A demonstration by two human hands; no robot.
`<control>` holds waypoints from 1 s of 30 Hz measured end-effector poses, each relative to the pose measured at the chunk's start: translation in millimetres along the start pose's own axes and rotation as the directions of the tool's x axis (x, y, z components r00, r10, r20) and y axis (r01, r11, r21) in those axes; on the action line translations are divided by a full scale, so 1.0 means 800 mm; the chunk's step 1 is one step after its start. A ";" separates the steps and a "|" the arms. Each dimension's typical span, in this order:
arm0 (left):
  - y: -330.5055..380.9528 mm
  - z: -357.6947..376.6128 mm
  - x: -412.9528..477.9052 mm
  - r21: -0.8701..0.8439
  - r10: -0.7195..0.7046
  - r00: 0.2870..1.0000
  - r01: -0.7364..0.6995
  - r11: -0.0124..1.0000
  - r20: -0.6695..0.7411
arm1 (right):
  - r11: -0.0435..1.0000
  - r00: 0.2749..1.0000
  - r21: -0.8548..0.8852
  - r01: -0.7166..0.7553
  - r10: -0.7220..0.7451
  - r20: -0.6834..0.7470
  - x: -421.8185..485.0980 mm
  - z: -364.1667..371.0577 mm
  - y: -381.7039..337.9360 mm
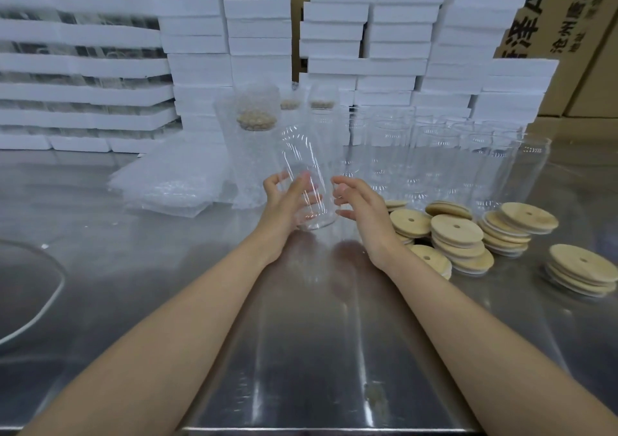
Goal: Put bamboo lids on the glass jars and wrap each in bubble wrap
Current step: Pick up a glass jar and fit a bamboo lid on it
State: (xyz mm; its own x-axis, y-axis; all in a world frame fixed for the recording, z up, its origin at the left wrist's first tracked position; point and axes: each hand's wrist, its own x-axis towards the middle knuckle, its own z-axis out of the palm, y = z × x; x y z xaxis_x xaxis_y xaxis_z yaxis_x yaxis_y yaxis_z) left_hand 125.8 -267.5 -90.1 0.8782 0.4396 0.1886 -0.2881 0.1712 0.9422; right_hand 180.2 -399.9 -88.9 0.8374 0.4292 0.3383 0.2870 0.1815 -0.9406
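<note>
A clear glass jar [306, 174] without a lid is tilted above the steel table [317, 352], its base toward me. My left hand [284, 201] grips its lower part with curled fingers. Just to the jar's right, my right hand [359, 205] hovers with fingers loosely spread, holding nothing. Round bamboo lids [456, 230] with centre holes lie in loose stacks to the right. A pile of bubble wrap bags [174, 181] lies at left. A lidded jar wrapped in bubble wrap [255, 144] stands behind my left hand.
Several empty glass jars [434, 158] stand in rows at the back right. White foam boxes [384, 44] are stacked along the back, with cardboard cartons [568, 17] behind them. A white cable [40, 312] curves at the left edge. Another lid stack [582, 270] sits far right.
</note>
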 end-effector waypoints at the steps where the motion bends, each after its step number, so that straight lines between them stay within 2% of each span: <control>1: 0.003 0.001 0.000 -0.072 -0.037 0.999 0.039 0.997 0.024 | 0.999 1.000 0.035 -0.023 0.023 -0.004 0.001 0.000 0.000; 6: 0.001 0.001 -0.002 -0.200 -0.106 0.971 0.150 0.968 0.216 | 0.961 0.980 0.197 -0.192 0.178 0.085 0.002 0.003 -0.002; 9: -0.001 -0.001 0.000 -0.233 -0.126 0.959 0.187 0.954 0.252 | 0.947 0.973 0.234 -0.220 0.197 0.120 0.000 0.004 -0.002; 12: -0.001 -0.002 0.003 -0.187 -0.129 0.954 0.183 0.965 0.269 | 0.946 0.967 0.227 -0.232 0.198 0.162 -0.002 0.004 -0.004; 15: 0.001 0.001 0.001 -0.051 -0.103 0.966 0.118 0.992 0.236 | 0.940 0.951 0.213 -0.267 0.221 0.215 -0.002 0.000 -0.004; 18: 0.003 0.006 -0.002 0.107 -0.079 0.995 0.071 0.992 0.069 | 0.937 0.938 0.210 -0.279 0.218 0.271 -0.001 -0.007 -0.001; 21: 0.002 0.007 -0.003 0.193 0.069 0.993 -0.050 0.980 -0.093 | 0.953 0.972 0.226 -0.202 0.167 0.165 -0.002 -0.008 0.001; 24: 0.001 0.010 -0.004 0.267 0.211 0.954 -0.151 0.952 -0.213 | 0.978 0.994 0.176 -0.109 0.109 0.013 -0.001 -0.004 0.002; 25: 0.000 0.011 -0.004 0.301 0.240 0.948 -0.171 0.938 -0.210 | 0.981 0.995 0.170 -0.090 0.095 -0.022 -0.001 -0.003 0.003; 27: -0.004 0.012 -0.005 0.351 0.257 0.959 -0.203 0.914 -0.116 | 0.986 0.994 0.156 -0.064 0.077 -0.081 0.000 -0.003 0.003; 30: -0.008 0.016 -0.011 0.385 0.167 0.984 -0.179 0.905 0.064 | 0.992 0.991 0.119 -0.041 0.056 -0.124 0.000 -0.005 0.000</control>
State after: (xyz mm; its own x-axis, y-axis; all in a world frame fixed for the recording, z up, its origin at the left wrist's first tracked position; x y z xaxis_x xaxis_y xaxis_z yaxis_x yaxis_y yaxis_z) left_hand 125.0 -283.5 -93.8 0.8400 0.4052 0.3610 -0.2708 -0.2635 0.9259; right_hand 182.2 -403.0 -89.0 0.9034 0.3257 0.2787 0.1945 0.2678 -0.9436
